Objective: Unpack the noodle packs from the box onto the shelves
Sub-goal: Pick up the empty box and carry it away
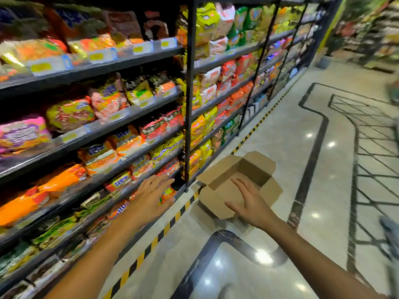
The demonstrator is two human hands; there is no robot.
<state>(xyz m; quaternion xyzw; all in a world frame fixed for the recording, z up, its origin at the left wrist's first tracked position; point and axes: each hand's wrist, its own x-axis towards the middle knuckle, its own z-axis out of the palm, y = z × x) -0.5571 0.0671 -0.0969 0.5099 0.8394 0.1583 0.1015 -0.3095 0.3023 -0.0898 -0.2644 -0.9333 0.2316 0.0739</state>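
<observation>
Down near the foot of the shelves (138, 117), I see the cardboard box (241, 182) on the floor (280, 147), flaps open. My right hand (251, 201) rests on its near flap, fingers straight and slightly spread. My left hand (151, 195) reaches, fingers spread, toward the noodle packs (121, 182) on a low shelf to the left; contact is unclear.

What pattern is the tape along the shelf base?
Yellow and black stripes on the floor tape, clearest in the head view.
</observation>
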